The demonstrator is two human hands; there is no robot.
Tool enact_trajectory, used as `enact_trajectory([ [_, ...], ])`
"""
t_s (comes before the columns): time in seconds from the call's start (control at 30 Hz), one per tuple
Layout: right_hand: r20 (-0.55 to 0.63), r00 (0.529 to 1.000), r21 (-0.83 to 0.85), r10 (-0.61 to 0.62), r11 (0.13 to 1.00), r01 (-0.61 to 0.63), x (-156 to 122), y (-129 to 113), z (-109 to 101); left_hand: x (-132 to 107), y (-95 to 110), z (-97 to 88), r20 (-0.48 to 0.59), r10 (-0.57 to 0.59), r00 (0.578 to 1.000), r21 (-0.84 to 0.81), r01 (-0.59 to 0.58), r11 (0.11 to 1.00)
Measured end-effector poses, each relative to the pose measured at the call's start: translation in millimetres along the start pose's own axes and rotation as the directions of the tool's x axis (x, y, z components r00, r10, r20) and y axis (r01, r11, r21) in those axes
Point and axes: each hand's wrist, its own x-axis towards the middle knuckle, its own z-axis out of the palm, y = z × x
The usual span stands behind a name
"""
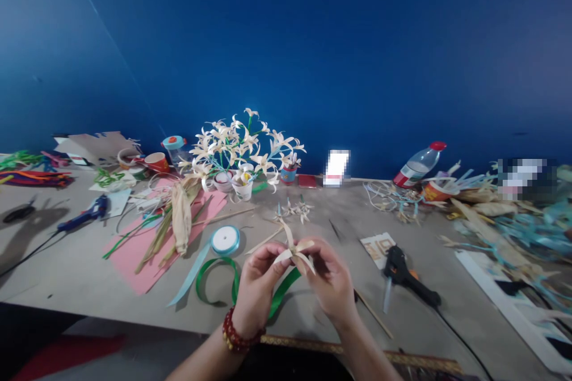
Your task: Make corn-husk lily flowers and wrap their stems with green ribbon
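Both hands meet over the front middle of the table around one pale, corn-husk-like flower (295, 251) with long curled petals. My left hand (259, 277), with a red bead bracelet at its wrist, pinches the flower's left side. From the right, my right hand (333, 277) pinches the petals and base; its fingertips are partly hidden behind them. A green ribbon (282, 294) runs on the table beneath the hands and curls out to the left. Beside it lies a spool of light blue ribbon (224, 240) with its loose end trailing forward.
Potted pale flowers (243, 149) stand at the back. A black glue gun (409, 277) with a cord lies right, a blue glue gun (84, 214) left. Dried husks (181, 220) rest on pink paper (129, 262). A bottle (417, 165) leans near the wall beside tangled strips.
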Motion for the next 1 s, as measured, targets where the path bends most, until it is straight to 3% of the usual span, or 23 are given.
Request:
enact_trajectory([
  [0.2, 0.054, 0.998, 0.018, -0.019, 1.000, 0.018, 3.6, -6.4, -2.4, 6.2, 7.2, -5.8, 0.146, -0.033, 0.989, 0.082, 0.022, 0.996],
  [0.6, 0.125, 0.992, 0.037, 0.011, 0.999, -0.015, 5.2, -4.2, -6.1, 11.1, 10.3, -6.8, 0.225, -0.208, 0.952, -0.047, 0.224, 0.973],
  [1.0, 0.152, 0.988, 0.061, 0.021, 0.998, -0.031, 3.5, -4.2, -7.6, 11.0, 8.4, -7.7, 0.217, -0.208, 0.954, -0.064, 0.226, 0.972],
])
